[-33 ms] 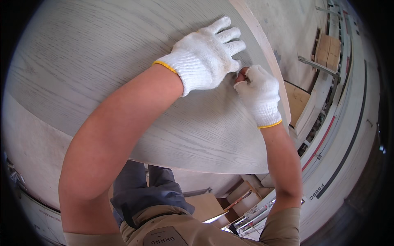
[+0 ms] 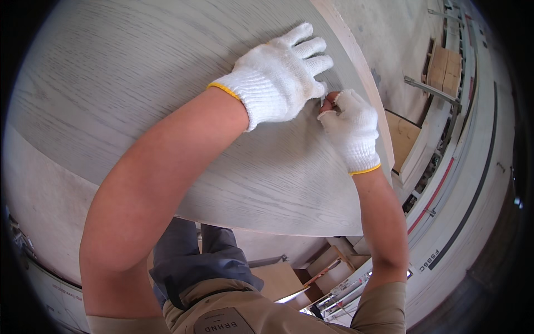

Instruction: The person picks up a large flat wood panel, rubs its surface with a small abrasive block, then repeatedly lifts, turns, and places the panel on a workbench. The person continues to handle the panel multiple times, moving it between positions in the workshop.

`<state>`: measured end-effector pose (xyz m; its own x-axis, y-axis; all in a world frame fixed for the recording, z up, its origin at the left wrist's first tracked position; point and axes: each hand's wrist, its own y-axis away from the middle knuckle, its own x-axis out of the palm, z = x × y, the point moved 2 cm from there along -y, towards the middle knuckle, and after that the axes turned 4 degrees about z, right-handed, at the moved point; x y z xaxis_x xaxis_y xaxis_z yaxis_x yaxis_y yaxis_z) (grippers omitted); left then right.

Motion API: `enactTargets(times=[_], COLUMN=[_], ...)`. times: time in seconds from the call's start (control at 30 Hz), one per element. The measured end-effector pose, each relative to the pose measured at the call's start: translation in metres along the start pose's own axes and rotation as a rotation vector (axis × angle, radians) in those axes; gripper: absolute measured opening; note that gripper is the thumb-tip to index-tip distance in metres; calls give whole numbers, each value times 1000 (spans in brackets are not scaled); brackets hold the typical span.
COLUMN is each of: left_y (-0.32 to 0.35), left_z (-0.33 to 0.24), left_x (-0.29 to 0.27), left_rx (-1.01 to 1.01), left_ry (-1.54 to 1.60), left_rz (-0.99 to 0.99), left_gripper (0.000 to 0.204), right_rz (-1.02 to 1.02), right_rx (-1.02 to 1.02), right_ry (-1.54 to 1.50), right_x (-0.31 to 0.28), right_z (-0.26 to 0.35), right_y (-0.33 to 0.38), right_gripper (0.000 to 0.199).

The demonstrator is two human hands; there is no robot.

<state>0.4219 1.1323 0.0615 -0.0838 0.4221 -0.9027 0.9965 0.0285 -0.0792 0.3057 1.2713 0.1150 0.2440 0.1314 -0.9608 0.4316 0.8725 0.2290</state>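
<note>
Panel [image 2: 167, 94] lies flat under both gloves, nothing shifted. Left hand [image 2: 278, 72] presses down, fingers spread, gripping nothing. Just beside it, right hand [image 2: 350, 131] pinches closed at the panel's edge; whatever it holds is hidden. Edge work goes on.

Two white gloves [image 2: 278, 72] — one grey wood-grain panel [image 2: 139, 83] — two wooden boxes [image 2: 448, 67].

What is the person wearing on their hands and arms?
Both hands wear white knitted gloves, the left glove and the right glove, each with a thin yellow band at the cuff. The forearms are bare. Tan short sleeves show at the bottom edge.
</note>
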Motion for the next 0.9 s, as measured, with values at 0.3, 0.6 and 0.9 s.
enactTargets(times=[0.3, 0.6, 0.9], left_y=[4, 4, 8], left_z=[4, 11, 13], left_x=[5, 5, 11], left_rx=[4, -15, -81], left_ry=[23, 110, 98], left_rz=[-50, -275, -418], left_gripper=[27, 21, 16], right_rz=[-77, -250, -138], right_rx=[160, -273, -487], right_ry=[-325, -43, -27], right_x=[11, 27, 22], right_z=[-5, -1, 60], right_y=[15, 14, 53], right_gripper=[10, 16, 35])
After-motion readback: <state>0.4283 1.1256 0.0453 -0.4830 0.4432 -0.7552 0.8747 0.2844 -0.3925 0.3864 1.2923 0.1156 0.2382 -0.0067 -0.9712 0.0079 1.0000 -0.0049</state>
